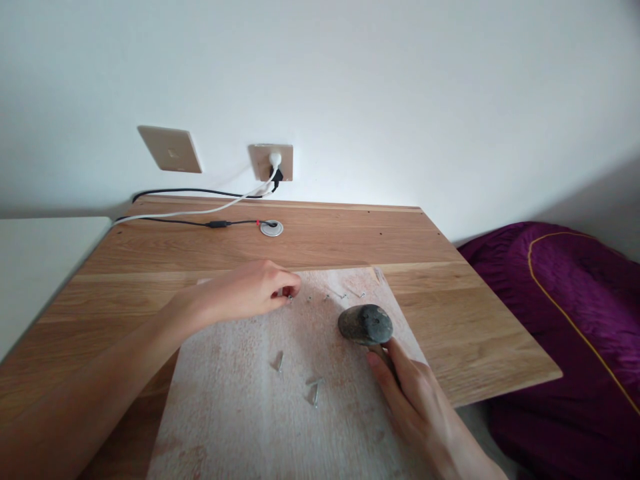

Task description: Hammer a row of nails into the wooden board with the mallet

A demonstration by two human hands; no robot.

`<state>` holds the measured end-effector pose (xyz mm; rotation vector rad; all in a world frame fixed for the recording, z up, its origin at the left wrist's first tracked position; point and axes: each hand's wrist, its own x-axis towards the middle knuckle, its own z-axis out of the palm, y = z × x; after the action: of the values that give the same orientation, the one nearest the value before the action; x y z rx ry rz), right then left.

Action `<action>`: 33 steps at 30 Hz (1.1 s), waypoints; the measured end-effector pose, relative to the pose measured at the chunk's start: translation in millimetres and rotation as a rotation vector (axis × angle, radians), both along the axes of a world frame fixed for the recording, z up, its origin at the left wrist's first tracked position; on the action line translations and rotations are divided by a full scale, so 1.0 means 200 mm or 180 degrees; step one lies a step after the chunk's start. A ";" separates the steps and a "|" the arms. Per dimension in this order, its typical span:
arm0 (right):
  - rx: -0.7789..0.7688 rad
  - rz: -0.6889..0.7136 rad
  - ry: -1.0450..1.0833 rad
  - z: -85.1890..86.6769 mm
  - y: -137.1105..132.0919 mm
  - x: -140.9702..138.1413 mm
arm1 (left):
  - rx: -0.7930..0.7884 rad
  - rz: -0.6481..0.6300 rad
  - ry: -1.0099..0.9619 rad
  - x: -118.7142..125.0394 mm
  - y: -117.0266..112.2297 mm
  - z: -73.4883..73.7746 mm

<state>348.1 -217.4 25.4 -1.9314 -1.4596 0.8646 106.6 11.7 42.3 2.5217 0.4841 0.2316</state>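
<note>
A person's left hand [250, 293] pinches a small nail [290, 298] between closed fingertips near the far edge of a pale, worn board [235, 407] lying on a wooden desk [150, 267]. The nail is all but hidden by the fingers. The right hand [415, 400] is clenched around a hammer [366, 324], its handle almost wholly covered by the palm. Whether the dark head rests on the board near its far right corner or hangs just above it cannot be told. Tiny nails [343, 295], too small to make out clearly, dot the board's far edge between the hands. Two loose nails [278, 361] lie near the board's middle. The frame cuts off the board's near edge and the right forearm. Along the desk's far edge, cables [190, 215] run from a wall socket [271, 162] past a round grommet [271, 228]. Purple bedding [575, 313] lies beyond the desk's right edge.
</note>
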 end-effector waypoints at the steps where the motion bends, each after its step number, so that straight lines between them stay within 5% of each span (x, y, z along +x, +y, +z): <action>1: -0.0015 -0.0005 -0.0003 0.00 0.00 0.00 | -0.0015 0.0003 0.0004 0.00 0.00 0.00; 10: -0.0013 0.0061 -0.0059 0.00 0.00 0.01 | 0.0039 -0.0042 -0.0125 0.02 -0.01 -0.02; 20: -0.0117 -0.0035 -0.0094 0.01 0.00 0.00 | 0.0065 0.0655 -0.0930 -0.02 -0.14 -0.22; 33: 0.0128 -0.0059 -0.0207 0.03 0.00 -0.02 | -0.0263 0.0758 -0.1205 -0.02 -0.14 -0.25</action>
<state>344.3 -217.7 30.4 -1.9569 -1.4829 0.7650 102.4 -17.1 -7.7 2.2629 0.6217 0.7466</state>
